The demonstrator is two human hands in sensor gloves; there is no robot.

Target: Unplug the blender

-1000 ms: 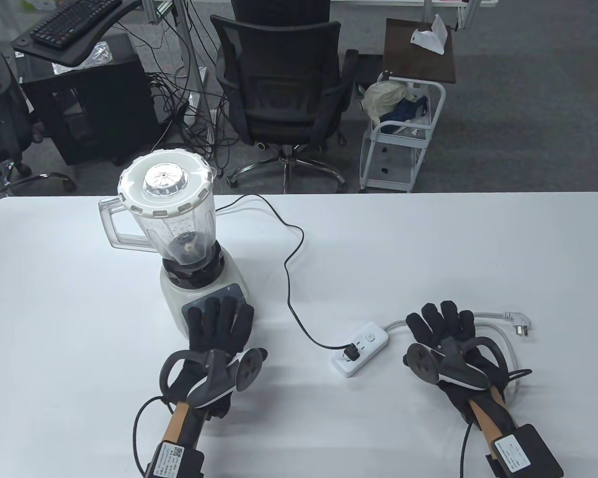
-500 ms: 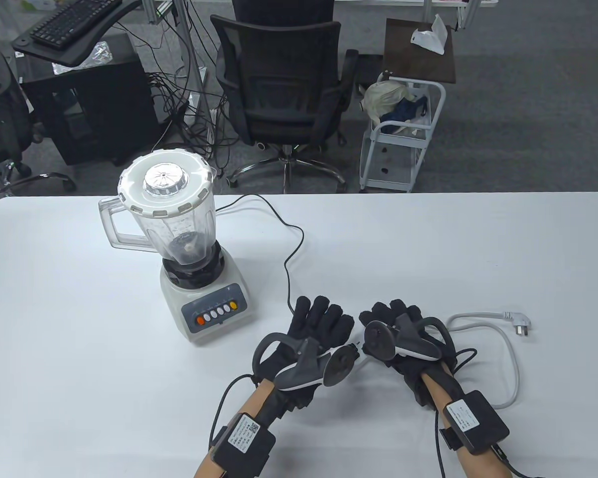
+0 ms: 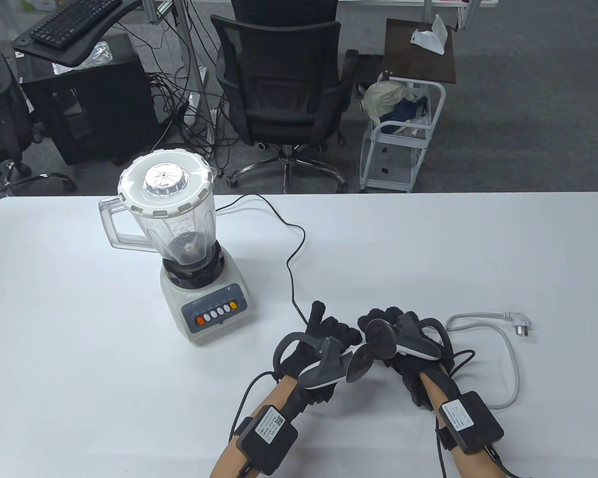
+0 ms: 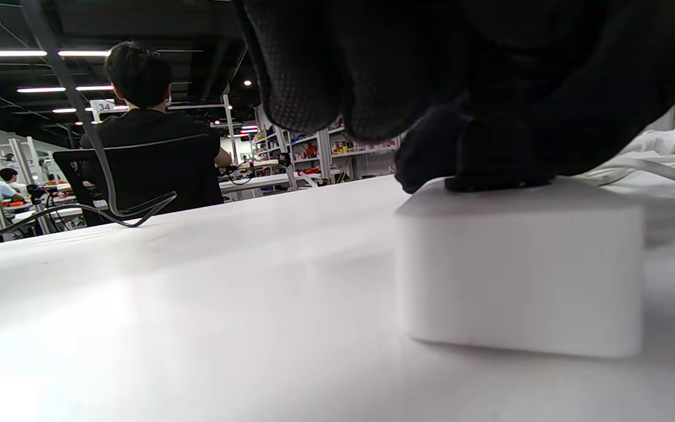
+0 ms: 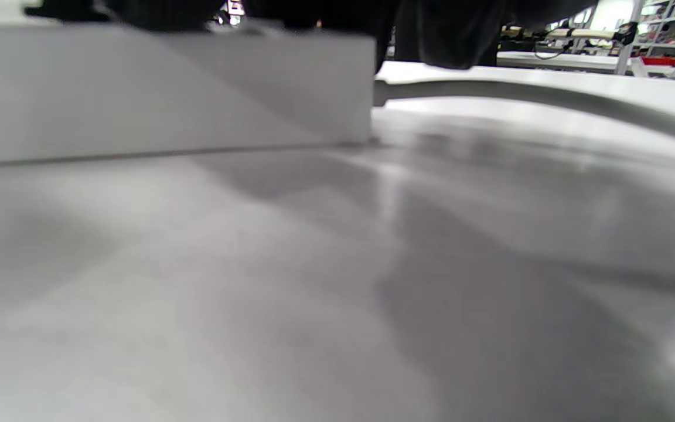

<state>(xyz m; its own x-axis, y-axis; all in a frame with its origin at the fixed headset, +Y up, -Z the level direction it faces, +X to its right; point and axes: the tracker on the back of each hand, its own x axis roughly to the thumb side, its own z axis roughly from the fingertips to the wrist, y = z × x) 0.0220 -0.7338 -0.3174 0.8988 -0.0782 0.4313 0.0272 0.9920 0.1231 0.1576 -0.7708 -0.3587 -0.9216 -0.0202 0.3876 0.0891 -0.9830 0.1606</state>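
The white blender [image 3: 179, 239] stands at the table's left. Its black cord [image 3: 291, 269] runs to my two hands at the front centre. The white power strip [image 4: 519, 264] is hidden under them in the table view. In the left wrist view my left hand [image 3: 336, 328] curls its fingers [image 4: 372, 70] around the black plug [image 4: 493, 173] seated on top of the strip. My right hand [image 3: 378, 318] lies over the strip's other end. In the right wrist view its fingers [image 5: 431, 35] hang over the top of the strip [image 5: 167, 88] and hold it.
The strip's own white cable [image 3: 508, 348] loops right of my right hand and ends in a loose plug [image 3: 521, 326]. An office chair [image 3: 284, 84] and a white cart [image 3: 403, 134] stand beyond the white table's [image 3: 428, 239] far edge.
My left hand left the blender's button panel and moved right to the power strip; my right hand moved left onto it. In the last half second the left fingers curled in.
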